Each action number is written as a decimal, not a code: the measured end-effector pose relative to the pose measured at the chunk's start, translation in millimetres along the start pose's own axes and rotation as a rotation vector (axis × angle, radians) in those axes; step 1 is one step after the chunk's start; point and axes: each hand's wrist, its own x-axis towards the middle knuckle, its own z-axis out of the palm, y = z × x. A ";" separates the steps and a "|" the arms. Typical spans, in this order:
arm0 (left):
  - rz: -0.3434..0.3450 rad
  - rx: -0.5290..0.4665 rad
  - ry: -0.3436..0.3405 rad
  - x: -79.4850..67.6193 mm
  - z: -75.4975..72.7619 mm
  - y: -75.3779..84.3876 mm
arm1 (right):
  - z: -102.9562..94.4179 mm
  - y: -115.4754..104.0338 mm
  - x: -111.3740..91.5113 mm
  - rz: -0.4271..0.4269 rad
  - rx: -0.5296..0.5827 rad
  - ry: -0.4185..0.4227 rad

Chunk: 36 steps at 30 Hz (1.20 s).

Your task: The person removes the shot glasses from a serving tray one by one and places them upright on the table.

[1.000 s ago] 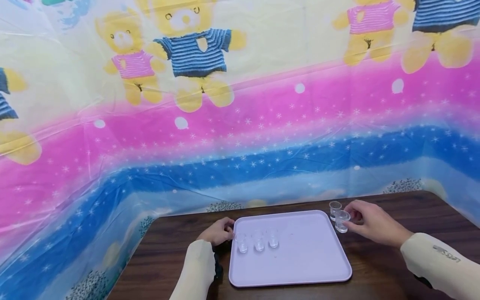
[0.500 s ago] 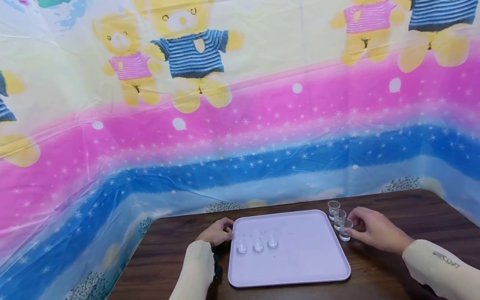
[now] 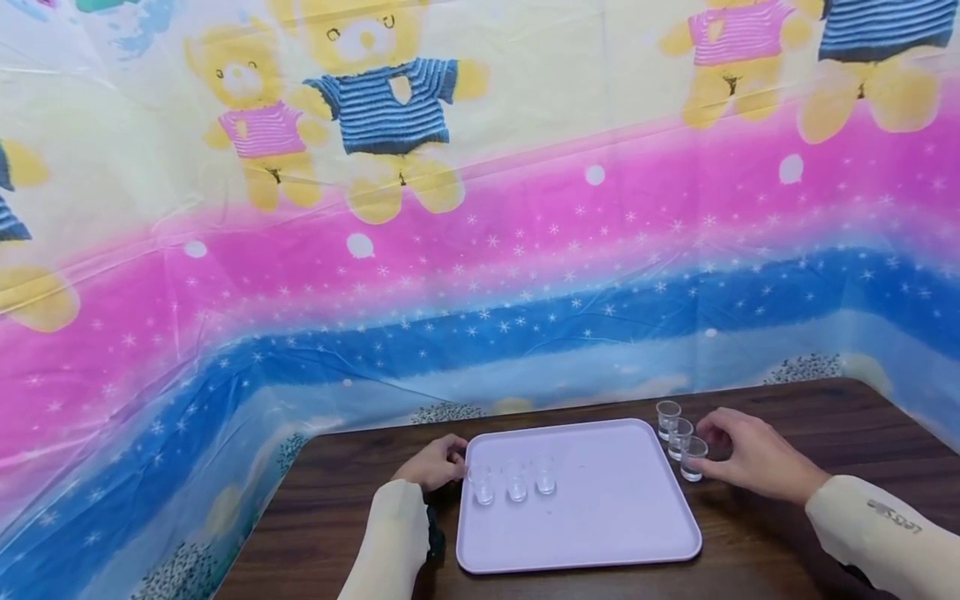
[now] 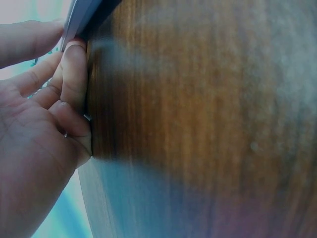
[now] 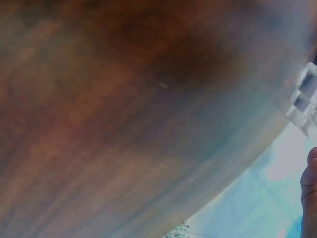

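Note:
My left hand [image 3: 435, 463] grips the left rim of a pale lilac tray [image 3: 585, 542]; in the left wrist view the thumb [image 4: 34, 42] lies on one side of the rim and curled fingers on the other. Off the tray's right edge, three small clear shot glasses stand upright in a slanting row: a far glass [image 3: 668, 417], a middle glass [image 3: 678, 435] and a near glass [image 3: 693, 460]. My right hand [image 3: 761, 454] pinches the near glass, its thumb across the side. The right wrist view catches only part of a glass [image 5: 304, 99] and a finger [image 5: 309, 183].
Three more clear glasses [image 3: 516, 483] stand in a row on the tray's left half. Under everything is a dark wood-grain table [image 3: 322, 517]. A printed bear-pattern sheet [image 3: 450, 283] hangs behind the table's far edge.
My right hand has brought the near glass toward me and down beside the middle one, making a row of three. Over the last half second it has barely shifted. The left hand stays put.

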 end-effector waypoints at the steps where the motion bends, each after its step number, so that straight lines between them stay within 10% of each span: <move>1: 0.002 0.002 0.001 -0.2 0.0 0.0 | -0.4 -0.7 1.5 0.001 0.000 -0.004; 36: -0.020 -0.011 0.008 -3.1 0.0 2.6 | 58.6 -98.4 51.6 -0.139 0.178 -0.132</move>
